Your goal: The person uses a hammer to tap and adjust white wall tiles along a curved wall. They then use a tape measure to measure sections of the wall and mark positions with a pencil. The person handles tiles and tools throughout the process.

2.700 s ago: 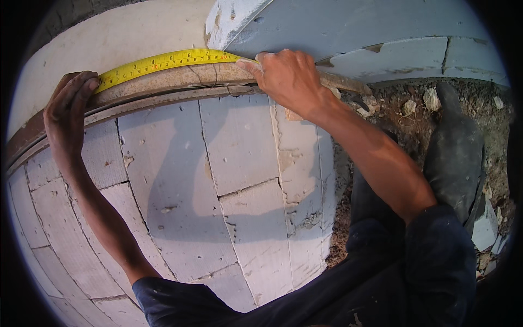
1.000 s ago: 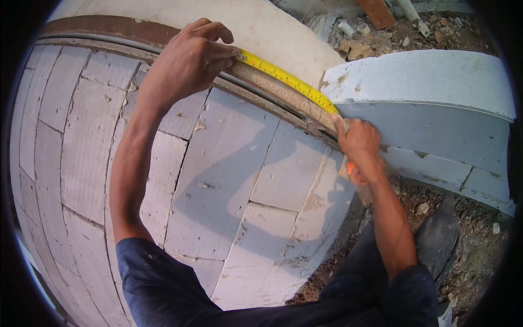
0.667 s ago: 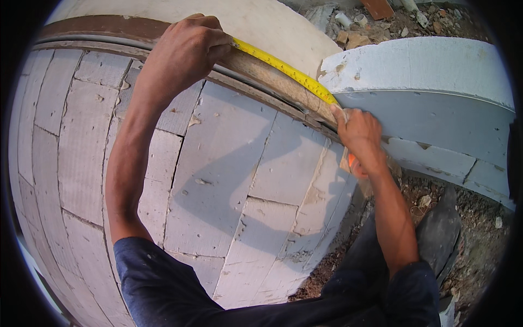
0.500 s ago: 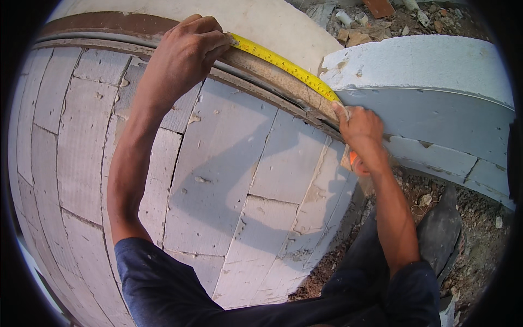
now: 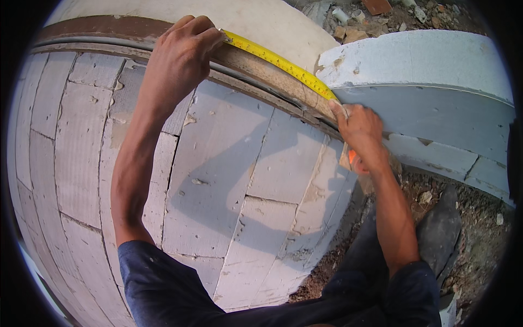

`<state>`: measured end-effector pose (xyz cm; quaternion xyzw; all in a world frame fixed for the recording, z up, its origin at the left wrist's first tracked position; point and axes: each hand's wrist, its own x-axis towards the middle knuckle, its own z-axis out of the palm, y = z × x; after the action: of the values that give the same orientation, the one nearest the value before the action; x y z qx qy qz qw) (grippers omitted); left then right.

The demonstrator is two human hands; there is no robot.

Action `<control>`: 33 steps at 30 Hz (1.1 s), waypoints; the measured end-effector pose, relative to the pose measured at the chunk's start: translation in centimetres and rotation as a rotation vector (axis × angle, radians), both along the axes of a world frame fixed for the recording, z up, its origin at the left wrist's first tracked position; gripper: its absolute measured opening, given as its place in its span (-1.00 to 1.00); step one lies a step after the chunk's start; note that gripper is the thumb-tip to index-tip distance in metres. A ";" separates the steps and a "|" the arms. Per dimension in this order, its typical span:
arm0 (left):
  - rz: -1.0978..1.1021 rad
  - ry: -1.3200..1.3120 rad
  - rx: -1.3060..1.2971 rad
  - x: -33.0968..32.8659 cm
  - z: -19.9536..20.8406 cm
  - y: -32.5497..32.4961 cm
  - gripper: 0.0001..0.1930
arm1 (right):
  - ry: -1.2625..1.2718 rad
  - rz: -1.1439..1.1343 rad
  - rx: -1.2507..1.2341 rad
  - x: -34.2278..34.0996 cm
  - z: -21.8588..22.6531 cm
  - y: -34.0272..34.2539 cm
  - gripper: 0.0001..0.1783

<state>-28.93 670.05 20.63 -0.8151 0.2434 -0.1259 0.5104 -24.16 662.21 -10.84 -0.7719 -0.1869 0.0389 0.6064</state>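
A yellow tape measure (image 5: 278, 62) stretches in a slight curve between my hands, along a long brown board (image 5: 261, 71) at the top of the block wall. My left hand (image 5: 184, 54) is closed at the tape's metal end hook, with its fingers pressed over the board's edge. My right hand (image 5: 359, 124) grips the tape at its other end, thumb laid against the blade, close to where the board meets the grey block. Below that hand an orange round thing (image 5: 358, 163) shows partly, its rest hidden by my wrist; it may be the tape's case.
A wall of pale grey blocks (image 5: 212, 163) with mortar joints stands before me, my shadow falling on it. A thick white-topped block (image 5: 414, 60) adjoins at the right. Rubble (image 5: 370, 24) lies beyond, and loose soil (image 5: 479, 240) lies at lower right by my leg.
My left hand and the tape's hook end have shifted slightly left. My right hand stays almost in place, still gripping the tape.
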 end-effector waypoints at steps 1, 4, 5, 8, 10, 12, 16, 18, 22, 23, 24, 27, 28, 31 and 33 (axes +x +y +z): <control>-0.004 -0.006 0.009 -0.1 -0.1 0.0 -0.75 | 0.015 0.009 -0.010 0.0 0.0 0.0 -0.36; 0.030 -0.028 0.003 0.0 -0.2 -0.1 -0.76 | 0.001 0.013 -0.014 0.0 0.1 -0.2 -0.35; -0.039 -0.019 0.032 0.0 -0.2 -0.2 -0.75 | 0.018 0.015 -0.010 0.0 0.2 -0.2 -0.35; 0.006 -0.030 0.059 -0.2 -0.4 -0.2 -0.72 | 0.043 0.035 -0.012 0.0 0.4 -0.2 -0.33; 0.022 -0.034 0.071 -0.7 -0.4 -0.1 -0.70 | 0.066 0.049 -0.028 0.0 0.5 -0.2 -0.33; -0.020 -0.014 0.038 -0.7 -0.4 -0.2 -0.70 | 0.027 0.020 0.006 -0.1 0.6 -0.4 -0.32; -0.037 -0.029 0.047 -0.2 -0.5 -0.3 -0.72 | 0.002 -0.032 -0.031 -0.2 0.2 -0.1 -0.32; 0.020 -0.040 0.061 -0.5 -0.7 -0.4 -0.73 | 0.001 -0.027 -0.023 -0.1 -0.1 0.2 -0.31; 0.081 -0.013 0.050 -3.5 -0.8 -0.9 -0.76 | -0.025 -0.001 0.011 0.0 -0.2 0.1 -0.31; 0.049 -0.010 0.046 -4.1 -0.7 -0.9 -0.76 | -0.036 0.006 -0.007 -0.2 0.0 -0.2 -0.31; 0.031 -0.014 0.037 -4.4 -0.6 -1.0 -0.76 | -0.055 -0.007 -0.023 -0.5 0.3 -0.5 -0.31; -0.071 -0.050 0.016 -4.2 1.3 -1.1 -0.72 | -0.027 0.051 -0.015 -1.5 2.1 -1.9 -0.33; -0.127 -0.075 0.023 -3.7 2.5 -1.2 -0.72 | 0.013 0.097 -0.026 -1.8 3.1 -2.4 -0.34; -0.272 -0.206 0.044 -2.0 6.8 -0.9 -0.72 | -0.030 0.128 0.110 -2.0 7.3 -3.1 -0.32; -0.348 -0.309 0.088 -1.0 10.4 -0.6 -0.75 | -0.080 0.142 0.145 -1.2 10.6 -3.0 -0.31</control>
<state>-29.93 669.48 31.02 -0.7087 0.3045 -0.3246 0.5474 -25.36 659.23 -0.20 -0.7118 -0.2676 0.0373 0.6484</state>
